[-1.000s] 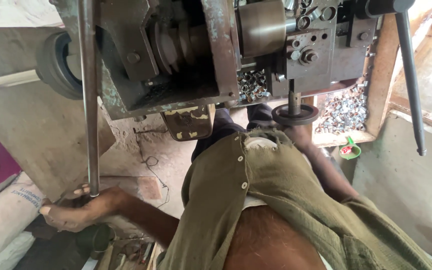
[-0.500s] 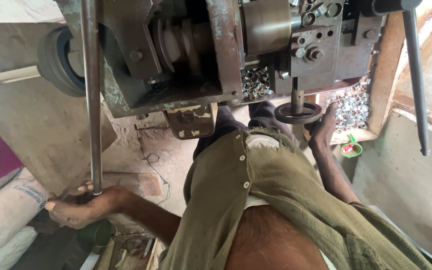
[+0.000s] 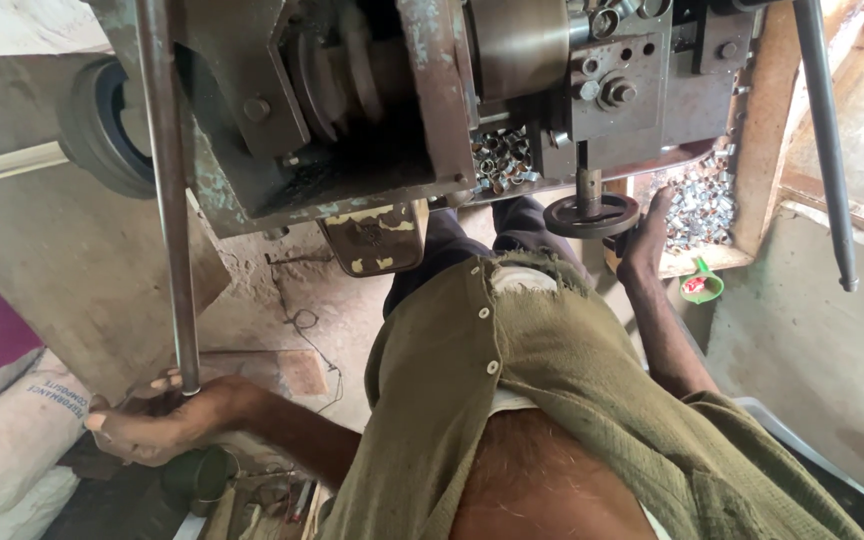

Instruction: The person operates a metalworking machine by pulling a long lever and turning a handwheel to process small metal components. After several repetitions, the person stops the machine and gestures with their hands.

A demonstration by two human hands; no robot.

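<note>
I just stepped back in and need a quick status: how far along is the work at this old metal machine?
Done: a heap of small shiny metal rings lies in the wooden tray beside the machine. In hand: the left hand grips the lower end of the long grey steel bar, and the right hand is at the small black handwheel. How much remains cannot be told.

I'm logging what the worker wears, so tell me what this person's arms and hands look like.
Both hands are bare: no gloves, rings or watch show on the left hand or the right hand. The forearms are uncovered too. The olive-green buttoned shirt hangs open, its hem frayed, and its sleeves end above the elbows, as far as shows.
</note>
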